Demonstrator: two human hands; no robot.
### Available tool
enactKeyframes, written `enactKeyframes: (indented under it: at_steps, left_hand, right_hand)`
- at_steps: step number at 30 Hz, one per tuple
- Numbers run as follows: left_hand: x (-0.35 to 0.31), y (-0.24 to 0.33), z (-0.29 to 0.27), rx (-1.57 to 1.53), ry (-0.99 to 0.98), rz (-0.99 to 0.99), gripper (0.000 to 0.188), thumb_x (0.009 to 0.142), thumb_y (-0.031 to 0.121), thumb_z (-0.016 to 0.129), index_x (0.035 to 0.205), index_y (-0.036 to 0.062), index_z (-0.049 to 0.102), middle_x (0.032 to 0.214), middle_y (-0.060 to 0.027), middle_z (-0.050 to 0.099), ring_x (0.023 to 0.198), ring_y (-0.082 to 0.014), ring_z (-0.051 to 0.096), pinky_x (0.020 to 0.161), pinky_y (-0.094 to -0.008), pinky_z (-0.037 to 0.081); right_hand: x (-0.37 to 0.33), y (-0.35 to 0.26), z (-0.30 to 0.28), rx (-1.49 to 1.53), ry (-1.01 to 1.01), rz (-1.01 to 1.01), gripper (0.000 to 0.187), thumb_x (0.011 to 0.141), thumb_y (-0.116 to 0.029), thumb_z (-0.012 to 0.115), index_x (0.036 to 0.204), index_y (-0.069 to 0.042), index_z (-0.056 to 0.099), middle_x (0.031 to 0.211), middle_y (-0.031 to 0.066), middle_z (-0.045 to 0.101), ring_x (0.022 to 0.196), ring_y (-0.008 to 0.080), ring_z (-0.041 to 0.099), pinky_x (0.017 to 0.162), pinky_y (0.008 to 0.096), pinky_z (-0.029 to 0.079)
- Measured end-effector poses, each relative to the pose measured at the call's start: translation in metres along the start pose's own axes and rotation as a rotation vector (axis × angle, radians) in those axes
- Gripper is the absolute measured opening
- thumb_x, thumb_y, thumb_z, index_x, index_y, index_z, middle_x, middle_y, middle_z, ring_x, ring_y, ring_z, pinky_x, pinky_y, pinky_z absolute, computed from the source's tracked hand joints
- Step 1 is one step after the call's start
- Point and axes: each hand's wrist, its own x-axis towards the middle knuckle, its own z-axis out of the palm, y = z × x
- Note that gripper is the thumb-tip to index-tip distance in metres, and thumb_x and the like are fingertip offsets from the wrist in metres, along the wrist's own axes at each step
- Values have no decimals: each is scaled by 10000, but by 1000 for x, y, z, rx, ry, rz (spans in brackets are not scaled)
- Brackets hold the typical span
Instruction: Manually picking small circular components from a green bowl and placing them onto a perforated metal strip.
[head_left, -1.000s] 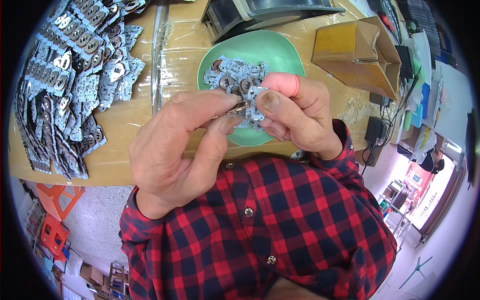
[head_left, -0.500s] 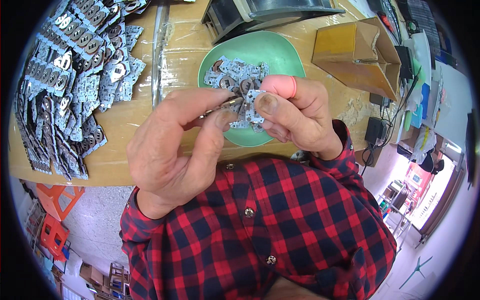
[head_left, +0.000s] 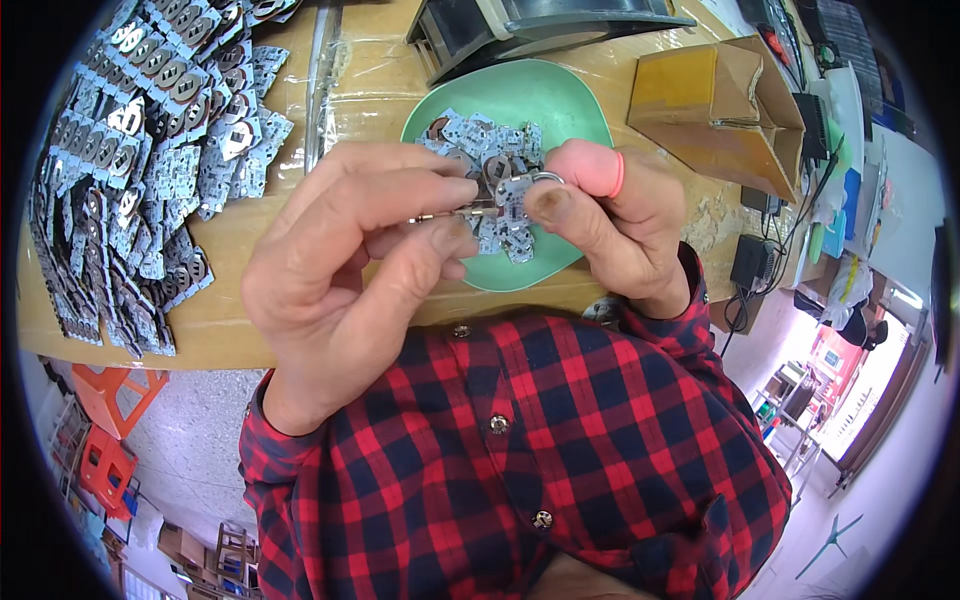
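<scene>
My left hand (head_left: pixel 340 265) is closed, thumb and fingertips pinching a thin circuit board piece (head_left: pixel 432 216) seen edge-on. My right hand (head_left: pixel 630 225), wearing a pink finger cot (head_left: pixel 588 168), grips a small white circuit board (head_left: pixel 513 197) with a round metal part at its top, partly under the thumb. The two pieces meet or nearly meet between the hands; whether they are joined I cannot tell. Just beyond and below them is a light green bowl (head_left: pixel 565 95), holding several small circuit boards (head_left: pixel 517 247) with round battery holders.
Circuit board panels (head_left: pixel 185 165) lie heaped over the table's left side. An open cardboard box (head_left: pixel 680 90) stands at the right, and a black plastic tray (head_left: pixel 550 25) lies behind the bowl. Black power adapters (head_left: pixel 750 262) with cables hang at the right edge. Orange stools (head_left: pixel 105 470) are below left.
My right hand has moved slightly right and turned the small board, so its round metal part now shows. The left hand's fingers have shifted, and its piece now lies more level.
</scene>
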Motion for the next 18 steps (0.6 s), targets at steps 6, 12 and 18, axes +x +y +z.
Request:
enactKeyframes:
  at_steps: [6, 12, 18]
  left_hand:
    - [0, 2, 0, -196, 32, -191, 181, 879, -30, 619, 1057, -67, 621, 913, -107, 587, 709, -142, 654, 596, -224, 535]
    - [0, 1, -1, -130, 15, -187, 213, 861, -12, 653, 1066, -59, 622, 912, -106, 630, 703, -120, 647, 595, -211, 525]
    - [-1, 6, 3, -236, -19, -308, 211, 841, -34, 668, 1045, -64, 619, 871, -94, 653, 682, -113, 643, 596, -207, 524]
  right_hand:
    - [0, -1, 1, -21, 20, -47, 189, 925, -96, 588, 787, 32, 604, 588, 38, 520, 494, 104, 440, 461, 254, 329]
    - [-2, -2, 1, 37, 17, -12, 190, 933, -104, 579, 802, 32, 594, 613, 44, 532, 497, 117, 442, 463, 262, 334]
    - [0, 2, 5, 19, -106, -87, 205, 926, -157, 602, 817, 15, 597, 622, 81, 547, 490, 200, 493, 474, 300, 372]
